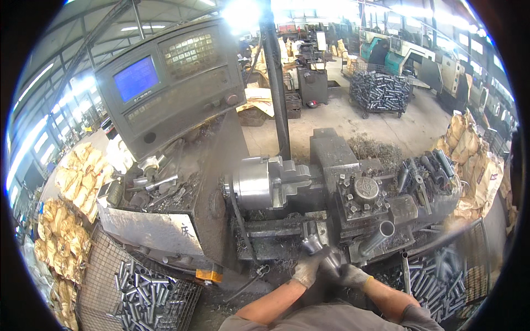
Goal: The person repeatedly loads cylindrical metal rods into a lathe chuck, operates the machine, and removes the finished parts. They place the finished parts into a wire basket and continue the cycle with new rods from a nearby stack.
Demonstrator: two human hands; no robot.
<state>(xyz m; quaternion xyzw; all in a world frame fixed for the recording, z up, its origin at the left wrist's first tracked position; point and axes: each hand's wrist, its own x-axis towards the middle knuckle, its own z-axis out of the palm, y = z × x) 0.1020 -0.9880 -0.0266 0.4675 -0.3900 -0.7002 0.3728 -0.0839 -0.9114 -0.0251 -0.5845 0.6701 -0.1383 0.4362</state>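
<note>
Both of my hands wear pale work gloves and are close together, low in front of the lathe. My left hand (307,270) is closed round a shiny metal tube (330,263), which lies tilted between the hands. My right hand (353,276) closes on the tube's right side near its lower end. Some fingers are hidden by the tube and slightly blurred. Just beyond the hands is the lathe's bare metal chuck (255,185), with stepped jaws on its right face. To its right sits the tool post (361,196) with a round cap and several bolts.
At left a control panel (182,77) with a blue screen rises over a cluttered ledge (160,190). Wire baskets of metal tubes stand at lower left (190,311) and lower right (479,259). An upright tube (378,238) stands beside the carriage. Metal chips (375,151) lie behind it.
</note>
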